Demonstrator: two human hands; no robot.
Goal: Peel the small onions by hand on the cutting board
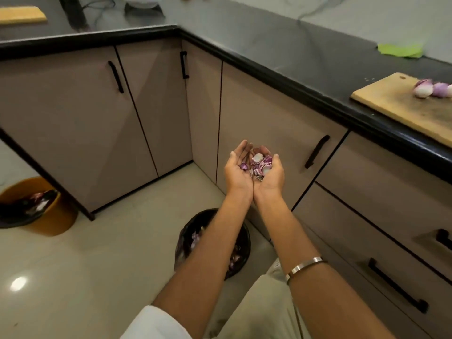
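My left hand (236,170) and my right hand (272,174) are cupped side by side, palms up, in front of the lower cabinets. Together they cradle a heap of purple and white onion peels (259,165). A wooden cutting board (401,106) lies on the black counter at the right edge. Peeled small onions (431,88) sit in a cluster on its far end, partly cut off by the frame. Below my forearms stands a bin with a black liner (238,253), more purple peels inside it.
An orange bucket (52,220) lined with a black bag stands on the tiled floor at the left. A green cloth (400,50) lies on the counter beyond the board. Cabinet doors and drawers with black handles (316,151) run along both sides of the corner.
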